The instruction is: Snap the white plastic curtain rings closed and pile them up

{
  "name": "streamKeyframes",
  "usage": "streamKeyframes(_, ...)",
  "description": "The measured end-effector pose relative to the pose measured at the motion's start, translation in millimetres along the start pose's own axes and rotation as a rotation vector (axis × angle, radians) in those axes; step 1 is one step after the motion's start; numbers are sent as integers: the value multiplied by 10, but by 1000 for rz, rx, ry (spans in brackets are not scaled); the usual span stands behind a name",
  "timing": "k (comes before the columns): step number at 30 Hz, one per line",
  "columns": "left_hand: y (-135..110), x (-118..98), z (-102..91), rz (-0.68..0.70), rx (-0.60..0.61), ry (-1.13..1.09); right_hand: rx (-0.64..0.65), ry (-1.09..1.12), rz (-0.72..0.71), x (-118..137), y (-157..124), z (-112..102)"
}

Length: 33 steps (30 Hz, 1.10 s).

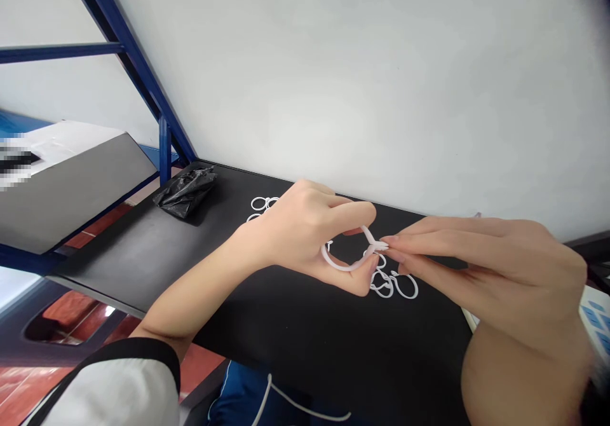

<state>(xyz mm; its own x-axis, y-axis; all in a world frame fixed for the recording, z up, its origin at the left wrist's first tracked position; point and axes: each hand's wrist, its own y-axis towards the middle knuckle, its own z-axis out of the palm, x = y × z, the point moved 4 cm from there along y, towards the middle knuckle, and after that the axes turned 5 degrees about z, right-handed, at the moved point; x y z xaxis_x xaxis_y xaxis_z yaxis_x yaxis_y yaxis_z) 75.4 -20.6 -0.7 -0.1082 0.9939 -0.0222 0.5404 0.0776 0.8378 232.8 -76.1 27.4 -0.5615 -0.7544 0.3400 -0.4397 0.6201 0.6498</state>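
My left hand (309, 235) pinches a white plastic ring (345, 262) between thumb and forefinger, holding it just above the black tabletop (286, 324). My right hand (481, 264) comes in from the right, its fingertips pressed together on the ring's clasp end, where both hands meet. Several more white rings (395, 284) lie on the table just under the hands. Another small group of white rings (262, 205) lies behind my left hand, partly hidden by it.
A crumpled black plastic bag (187, 192) lies at the table's far left corner. A blue metal frame (143, 76) rises at the left beside a grey board (71, 191). A white wall stands right behind the table. Red floor tiles show below left.
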Motion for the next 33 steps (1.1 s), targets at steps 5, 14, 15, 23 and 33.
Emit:
streamKeyframes(5, 2, 1, 8, -19, 0, -20, -12, -18, 9, -13, -14, -3)
streamKeyframes(14, 9, -6, 11, -49, 15, -29, 0, -42, 19, -3, -12, -5)
streamKeyframes(15, 9, -5, 12, -49, 10, -33, 5, -41, 21, 1, -11, -7)
streamKeyframes(23, 3, 5, 15, -67, 8, -48, -4, -47, 26, 6, 0, 9)
streamKeyframes(33, -5, 6, 22, -70, -23, -56, -23, -64, 33, 7, -27, 7)
